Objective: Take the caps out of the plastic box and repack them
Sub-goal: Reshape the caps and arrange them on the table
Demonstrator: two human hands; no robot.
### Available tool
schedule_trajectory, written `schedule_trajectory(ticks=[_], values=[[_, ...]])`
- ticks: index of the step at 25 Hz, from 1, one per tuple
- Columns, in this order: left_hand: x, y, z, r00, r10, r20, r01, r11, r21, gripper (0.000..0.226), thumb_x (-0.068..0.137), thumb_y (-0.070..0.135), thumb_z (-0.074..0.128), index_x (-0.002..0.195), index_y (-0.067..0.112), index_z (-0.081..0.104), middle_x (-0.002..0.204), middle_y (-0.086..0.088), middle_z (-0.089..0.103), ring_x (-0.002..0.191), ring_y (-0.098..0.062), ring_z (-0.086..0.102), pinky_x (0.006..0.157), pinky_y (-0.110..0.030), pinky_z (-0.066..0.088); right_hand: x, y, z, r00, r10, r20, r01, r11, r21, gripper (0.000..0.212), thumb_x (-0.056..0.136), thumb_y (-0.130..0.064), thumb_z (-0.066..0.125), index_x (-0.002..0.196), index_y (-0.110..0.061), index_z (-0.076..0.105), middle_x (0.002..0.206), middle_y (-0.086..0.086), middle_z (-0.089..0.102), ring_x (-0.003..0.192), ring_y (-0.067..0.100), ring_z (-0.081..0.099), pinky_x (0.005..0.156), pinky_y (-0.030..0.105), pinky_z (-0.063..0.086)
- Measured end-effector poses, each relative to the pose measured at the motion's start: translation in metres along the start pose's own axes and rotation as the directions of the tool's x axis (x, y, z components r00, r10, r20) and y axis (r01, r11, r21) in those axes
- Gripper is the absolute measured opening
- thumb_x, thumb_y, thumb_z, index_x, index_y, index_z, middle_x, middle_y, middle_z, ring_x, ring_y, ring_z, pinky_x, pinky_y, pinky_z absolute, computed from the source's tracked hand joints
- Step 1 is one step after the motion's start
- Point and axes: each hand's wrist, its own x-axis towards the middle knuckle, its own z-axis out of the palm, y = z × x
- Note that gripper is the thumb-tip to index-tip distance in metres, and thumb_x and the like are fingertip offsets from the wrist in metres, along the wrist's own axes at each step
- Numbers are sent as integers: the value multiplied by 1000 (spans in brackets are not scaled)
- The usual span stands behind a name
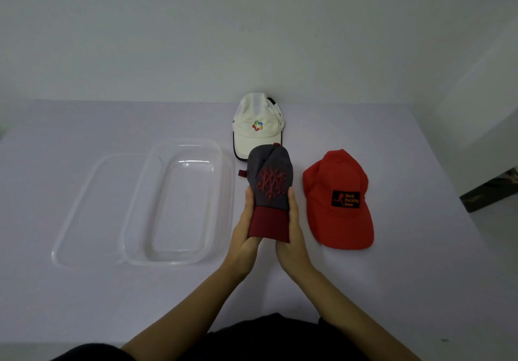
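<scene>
Both hands are clamped on the grey cap, left hand and right hand squeezing its dark red brim from either side, just above the table. The clear plastic box sits empty to the left, its lid beside it. The red cap lies to the right, the white cap farther back.
</scene>
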Motion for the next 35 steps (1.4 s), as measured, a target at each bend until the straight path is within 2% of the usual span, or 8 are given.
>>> schedule_trajectory(ticks=[5,10,14,20,25,28,31,35], values=[[2,-6,-33,980,92,175,-126,973,192,95,71,42,56,149,32,4,160,11,-1,146,-1,4,116,-17,18,9,14,-34,992,-21,128,45,981,-187,91,86,-13,61,138,-58,2,156,-4,-16,145,15,-6,110,4,11],[52,33,-54,994,-93,-55,93,996,-7,72,84,41,43,148,35,10,160,9,8,143,-2,11,121,-41,12,7,11,-44,961,-198,194,251,917,-310,90,86,-1,58,141,-55,10,153,-16,-26,146,18,-7,114,23,21],[88,56,-74,980,-119,162,131,989,-63,56,91,55,43,134,19,50,139,-3,54,129,-18,50,111,-42,36,2,11,-41,956,-216,201,273,906,-323,91,85,1,60,143,-50,12,154,-12,-25,146,17,-8,112,51,26],[94,75,-76,984,-168,65,178,960,-216,26,94,26,51,89,7,69,81,-3,76,75,-14,71,68,-23,57,1,6,-52,924,-166,344,283,902,-325,111,70,9,59,142,-52,1,156,-18,-14,140,15,23,96,26,49],[93,85,-75,991,-125,54,135,959,-250,21,90,24,54,87,9,68,75,0,75,68,-11,70,62,-21,55,55,-17,-82,937,245,248,-304,922,238,79,74,-28,61,141,-37,21,149,-12,29,138,4,28,108,18,29],[91,90,-58,988,-107,114,135,953,-271,25,84,31,54,84,10,69,77,-2,74,70,-13,69,65,-23,56,91,-30,-85,800,241,550,-434,865,252,89,58,-65,73,131,-23,46,130,-9,55,120,7,53,98,19,44],[94,85,-50,978,-138,155,165,970,-176,29,92,35,50,99,12,67,99,-10,70,91,-22,65,87,-34,53,105,-28,-77,696,229,681,-587,727,355,77,50,-40,87,116,-10,61,116,10,66,109,28,61,96,39,49],[97,76,-67,881,-300,367,331,943,-25,32,90,40,53,113,21,65,118,-4,69,110,-18,65,94,-29,51,107,-6,-71,694,275,666,-638,664,390,63,54,-17,86,112,-6,63,105,8,71,99,25,66,83,35,55]])
